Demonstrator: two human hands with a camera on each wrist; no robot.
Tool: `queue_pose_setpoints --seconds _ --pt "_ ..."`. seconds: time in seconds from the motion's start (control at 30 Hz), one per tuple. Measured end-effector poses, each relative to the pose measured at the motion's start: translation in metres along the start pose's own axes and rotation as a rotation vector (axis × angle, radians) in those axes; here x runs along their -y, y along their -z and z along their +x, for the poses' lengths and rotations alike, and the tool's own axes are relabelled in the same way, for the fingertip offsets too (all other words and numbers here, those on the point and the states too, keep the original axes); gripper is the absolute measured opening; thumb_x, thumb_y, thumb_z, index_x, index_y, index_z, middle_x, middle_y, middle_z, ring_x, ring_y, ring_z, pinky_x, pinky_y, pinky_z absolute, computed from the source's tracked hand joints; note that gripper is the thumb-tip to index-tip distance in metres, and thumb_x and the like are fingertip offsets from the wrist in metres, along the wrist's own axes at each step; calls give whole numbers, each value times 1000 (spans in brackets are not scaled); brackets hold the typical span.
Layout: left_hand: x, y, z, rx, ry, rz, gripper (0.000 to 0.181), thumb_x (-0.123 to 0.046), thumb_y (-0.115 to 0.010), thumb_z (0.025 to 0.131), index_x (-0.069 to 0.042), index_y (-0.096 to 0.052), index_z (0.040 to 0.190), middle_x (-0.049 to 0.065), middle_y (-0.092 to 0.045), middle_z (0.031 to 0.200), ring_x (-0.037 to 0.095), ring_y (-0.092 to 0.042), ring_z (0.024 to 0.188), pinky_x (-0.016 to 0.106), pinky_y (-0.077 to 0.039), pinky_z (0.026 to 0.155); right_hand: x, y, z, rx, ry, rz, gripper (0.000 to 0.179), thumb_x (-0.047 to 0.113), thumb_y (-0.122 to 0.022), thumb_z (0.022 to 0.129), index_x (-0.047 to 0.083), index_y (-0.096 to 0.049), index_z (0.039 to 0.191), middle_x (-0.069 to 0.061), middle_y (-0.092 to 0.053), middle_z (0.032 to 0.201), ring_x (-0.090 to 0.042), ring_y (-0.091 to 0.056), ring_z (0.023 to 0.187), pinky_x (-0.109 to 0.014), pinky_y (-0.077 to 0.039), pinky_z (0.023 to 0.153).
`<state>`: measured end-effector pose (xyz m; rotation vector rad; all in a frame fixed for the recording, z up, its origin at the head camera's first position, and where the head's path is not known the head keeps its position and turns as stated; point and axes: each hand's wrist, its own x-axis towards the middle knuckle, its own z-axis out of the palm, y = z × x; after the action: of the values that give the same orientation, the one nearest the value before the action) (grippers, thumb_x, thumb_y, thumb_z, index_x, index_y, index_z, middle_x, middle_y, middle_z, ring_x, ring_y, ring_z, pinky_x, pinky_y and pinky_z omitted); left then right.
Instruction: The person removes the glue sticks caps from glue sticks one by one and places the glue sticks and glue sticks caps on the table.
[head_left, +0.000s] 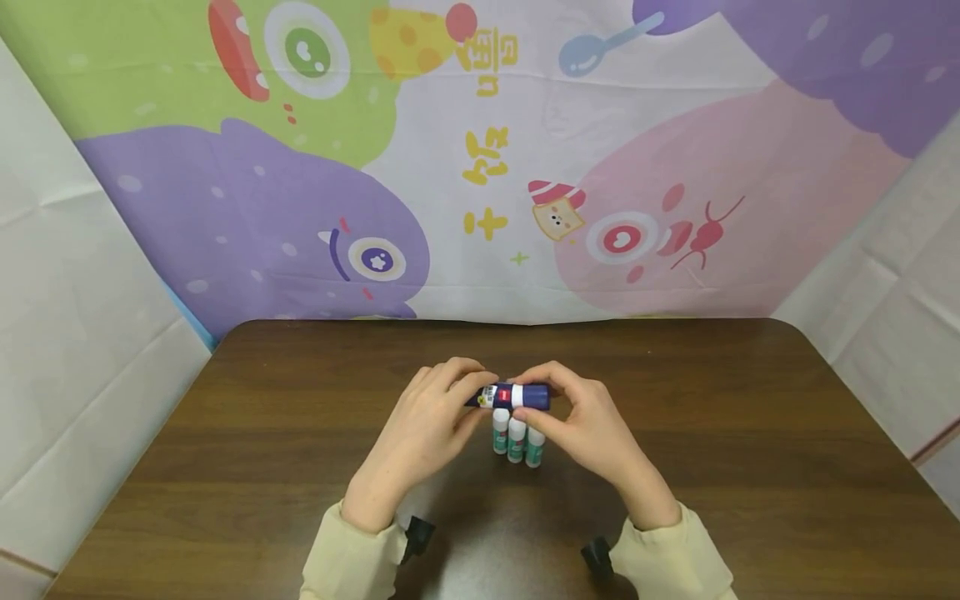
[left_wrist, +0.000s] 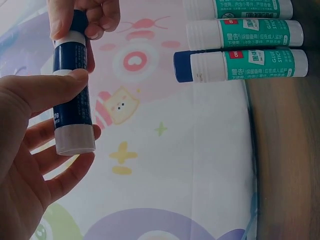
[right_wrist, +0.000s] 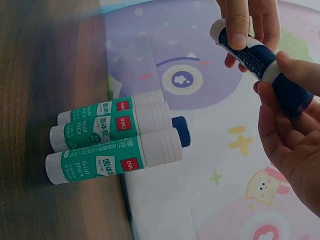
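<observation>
Both hands hold a dark blue glue stick [head_left: 504, 395] level above the table. My left hand [head_left: 420, 421] grips its body between thumb and fingers, near the whitish end in the left wrist view. At the other end, my right hand [head_left: 596, 421] pinches the plain blue part [right_wrist: 295, 97] beside a white band. Just below stand three green glue sticks [head_left: 516, 442] with white caps, upright and close together. A dark blue piece [right_wrist: 181, 131] shows past the top of one of them; the rest of it is hidden.
The dark brown wooden table [head_left: 225, 467] runs back to a cartoon-printed cloth [head_left: 480, 283]. White sheets [head_left: 82, 275] hang at both sides. Black wrist straps [head_left: 417, 537] show at the cream sleeves [head_left: 352, 554].
</observation>
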<state>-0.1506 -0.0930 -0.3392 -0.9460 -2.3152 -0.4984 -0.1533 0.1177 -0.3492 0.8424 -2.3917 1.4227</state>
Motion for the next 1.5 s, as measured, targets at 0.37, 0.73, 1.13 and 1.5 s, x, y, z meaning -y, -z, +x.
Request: queue_pose_setpoints --seconds 0.37,0.73,1.13,1.5 --pt "5 3 -1 -43 27 52 31 -13 -71 76 -11 -61 105 0 -57 96 17 -56 84 31 -42 74 1 5 1 -64 25 0 26 15 -70 79 15 -60 104 4 -65 94 -9 -59 80 -25 -48 71" --pt "8 -2 -3 -72 94 48 31 -12 -67 80 -10 -59 111 1 -58 98 19 -57 83 32 -44 74 -1 7 2 -129 25 -59 29 15 -71 77 14 -62 105 -1 -64 99 -9 -57 80 -25 -48 69" --pt "14 -9 -3 -359 519 -68 34 -11 -74 73 -8 -63 105 10 -65 94 28 -54 82 41 -34 81 -17 19 3 -190 -161 -252 33 25 -70 78 10 -59 105 -1 -63 85 -10 -52 67 -22 -45 58" --pt "20 -17 -7 -287 690 -162 28 -12 -73 73 -5 -63 99 9 -68 93 24 -62 76 41 -46 69 -29 20 0 -141 -261 -414 33 43 -56 86 11 -61 88 3 -47 60 -11 -42 54 -25 -35 51"
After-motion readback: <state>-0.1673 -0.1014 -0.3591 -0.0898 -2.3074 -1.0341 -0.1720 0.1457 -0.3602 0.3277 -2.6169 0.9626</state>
